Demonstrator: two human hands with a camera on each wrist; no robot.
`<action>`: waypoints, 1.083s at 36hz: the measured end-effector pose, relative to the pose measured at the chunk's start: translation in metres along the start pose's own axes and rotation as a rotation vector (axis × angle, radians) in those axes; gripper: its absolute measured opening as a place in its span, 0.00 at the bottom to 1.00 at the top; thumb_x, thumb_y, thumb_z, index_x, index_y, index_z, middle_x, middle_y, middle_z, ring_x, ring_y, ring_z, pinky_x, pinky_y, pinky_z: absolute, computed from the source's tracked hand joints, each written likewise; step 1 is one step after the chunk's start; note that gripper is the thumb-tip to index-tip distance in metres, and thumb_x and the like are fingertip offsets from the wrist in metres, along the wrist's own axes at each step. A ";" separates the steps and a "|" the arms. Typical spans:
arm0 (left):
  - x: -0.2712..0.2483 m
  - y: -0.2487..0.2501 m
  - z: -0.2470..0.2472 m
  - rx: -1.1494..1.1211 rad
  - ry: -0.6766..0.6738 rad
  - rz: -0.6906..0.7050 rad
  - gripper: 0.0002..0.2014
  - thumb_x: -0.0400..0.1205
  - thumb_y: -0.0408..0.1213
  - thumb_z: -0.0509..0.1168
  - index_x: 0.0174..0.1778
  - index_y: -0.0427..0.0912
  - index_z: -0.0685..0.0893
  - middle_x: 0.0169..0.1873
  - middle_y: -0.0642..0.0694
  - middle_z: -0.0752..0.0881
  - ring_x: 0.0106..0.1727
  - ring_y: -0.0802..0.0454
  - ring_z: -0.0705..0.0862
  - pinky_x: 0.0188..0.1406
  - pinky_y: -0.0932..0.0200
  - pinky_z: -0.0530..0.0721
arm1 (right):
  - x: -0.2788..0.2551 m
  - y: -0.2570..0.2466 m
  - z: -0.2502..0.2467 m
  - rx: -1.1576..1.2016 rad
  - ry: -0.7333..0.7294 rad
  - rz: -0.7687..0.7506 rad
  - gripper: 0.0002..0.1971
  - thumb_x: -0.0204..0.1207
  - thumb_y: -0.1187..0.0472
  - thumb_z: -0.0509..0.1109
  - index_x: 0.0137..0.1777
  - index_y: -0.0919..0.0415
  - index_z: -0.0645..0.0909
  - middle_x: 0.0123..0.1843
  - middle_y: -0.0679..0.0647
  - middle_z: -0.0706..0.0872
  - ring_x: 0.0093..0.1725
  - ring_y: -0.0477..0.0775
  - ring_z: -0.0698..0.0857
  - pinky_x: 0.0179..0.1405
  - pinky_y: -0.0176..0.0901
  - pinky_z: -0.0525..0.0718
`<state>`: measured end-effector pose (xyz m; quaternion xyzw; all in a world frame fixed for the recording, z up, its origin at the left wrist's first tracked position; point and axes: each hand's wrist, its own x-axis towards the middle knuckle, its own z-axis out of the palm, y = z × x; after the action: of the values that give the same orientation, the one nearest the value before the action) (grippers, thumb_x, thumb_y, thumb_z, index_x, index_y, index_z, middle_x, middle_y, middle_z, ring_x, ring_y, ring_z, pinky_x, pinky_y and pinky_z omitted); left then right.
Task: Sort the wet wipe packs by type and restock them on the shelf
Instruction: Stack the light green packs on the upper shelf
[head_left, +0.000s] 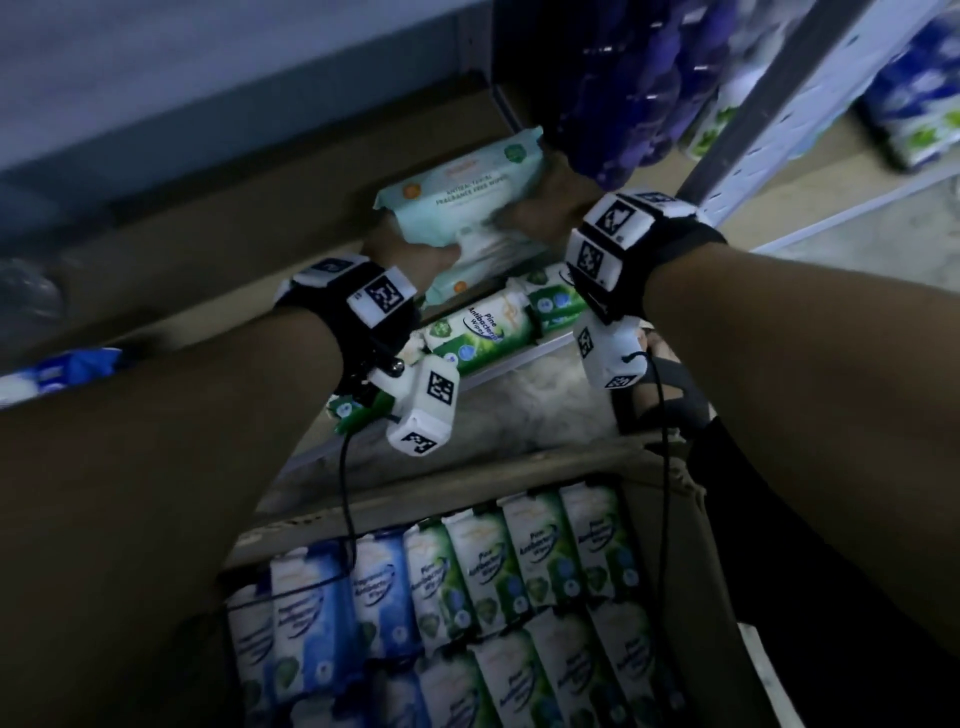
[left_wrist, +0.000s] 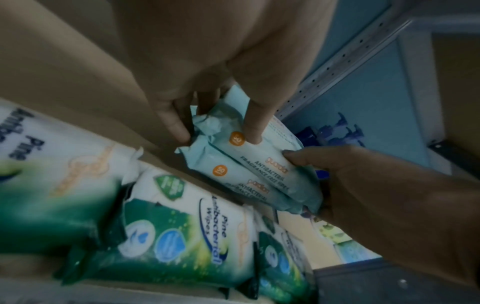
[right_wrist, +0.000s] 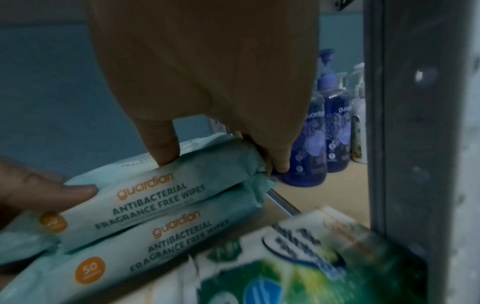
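My head camera looks down past both wrists; each wrist camera peers closely along my fingers at the shared pale-blue plastic wipe packs (left_wrist: 262, 170).

The fragrance-free wipe packs (right_wrist: 155, 197) are pale mint-blue with orange logos, orange round badges and dark lettering. The pine wipe packs (left_wrist: 182, 236) are white fading to deep green, with blue roundels. The boxed packs (head_left: 332, 613) nearby are white and blue. The pump bottles (right_wrist: 335, 131) are purple-blue.
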<state>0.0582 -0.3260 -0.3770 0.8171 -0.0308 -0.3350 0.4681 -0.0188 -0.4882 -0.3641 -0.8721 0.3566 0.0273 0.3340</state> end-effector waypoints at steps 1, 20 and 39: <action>-0.005 0.004 -0.004 -0.021 -0.006 -0.001 0.28 0.72 0.36 0.79 0.68 0.36 0.80 0.55 0.47 0.87 0.55 0.52 0.86 0.63 0.50 0.83 | -0.005 -0.007 -0.004 0.033 0.024 0.062 0.45 0.70 0.48 0.79 0.82 0.63 0.61 0.77 0.59 0.74 0.75 0.61 0.75 0.67 0.40 0.72; -0.207 0.039 -0.104 -0.177 0.007 -0.029 0.19 0.63 0.44 0.83 0.47 0.45 0.90 0.44 0.46 0.92 0.42 0.49 0.92 0.47 0.52 0.91 | -0.188 -0.089 -0.093 -0.004 -0.109 0.086 0.54 0.60 0.32 0.78 0.78 0.65 0.64 0.71 0.53 0.77 0.68 0.58 0.80 0.62 0.42 0.78; -0.395 0.067 -0.199 -0.123 0.041 0.448 0.18 0.71 0.51 0.80 0.57 0.59 0.90 0.47 0.59 0.92 0.48 0.57 0.91 0.55 0.49 0.88 | -0.372 -0.159 -0.150 0.270 0.128 -0.242 0.31 0.63 0.34 0.78 0.58 0.48 0.70 0.51 0.37 0.84 0.46 0.34 0.84 0.38 0.37 0.80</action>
<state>-0.1151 -0.0718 -0.0530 0.7666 -0.1815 -0.2072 0.5801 -0.2227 -0.2712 -0.0520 -0.8558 0.2703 -0.1168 0.4254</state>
